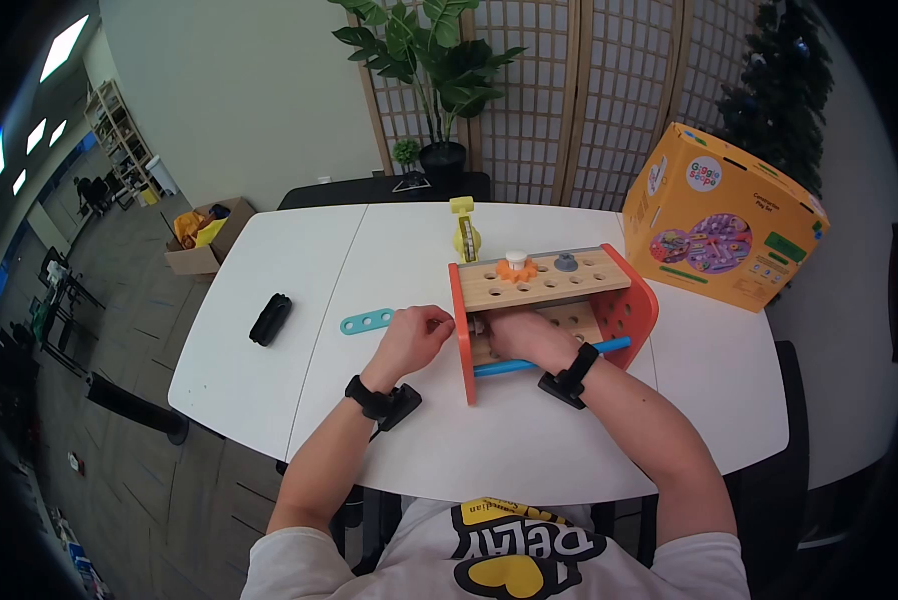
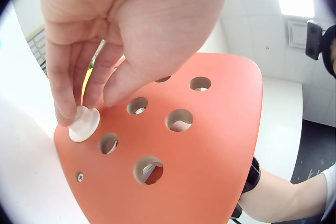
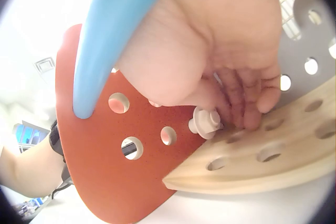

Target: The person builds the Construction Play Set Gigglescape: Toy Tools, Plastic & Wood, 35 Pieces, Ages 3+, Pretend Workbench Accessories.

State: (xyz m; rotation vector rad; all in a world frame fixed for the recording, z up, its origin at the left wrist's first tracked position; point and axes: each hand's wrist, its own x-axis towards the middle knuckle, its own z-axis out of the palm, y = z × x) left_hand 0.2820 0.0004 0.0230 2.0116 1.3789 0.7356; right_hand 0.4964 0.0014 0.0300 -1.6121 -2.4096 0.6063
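In the head view my left hand [image 1: 416, 338] is at the outer face of the orange side panel [image 1: 466, 345] of a wooden toy workbench. Its fingertips pinch a round white plastic bolt head [image 2: 85, 124] that lies against this panel in the left wrist view. My right hand [image 1: 534, 338] reaches inside the workbench, under the top board [image 1: 489, 292] and above the blue rod [image 1: 504, 368]. In the right wrist view its curled fingers and thumb grip at a white plastic nut [image 3: 205, 122] beside the panel's inner face; the fingers partly hide the nut.
A teal strip with holes [image 1: 366, 321] lies left of the workbench, a black case [image 1: 271, 320] farther left. An orange gear [image 1: 516, 271] and a grey piece [image 1: 566, 262] sit on the top board. Behind stands a yellow toy [image 1: 466, 232]; a large yellow box [image 1: 719, 220] is at right.
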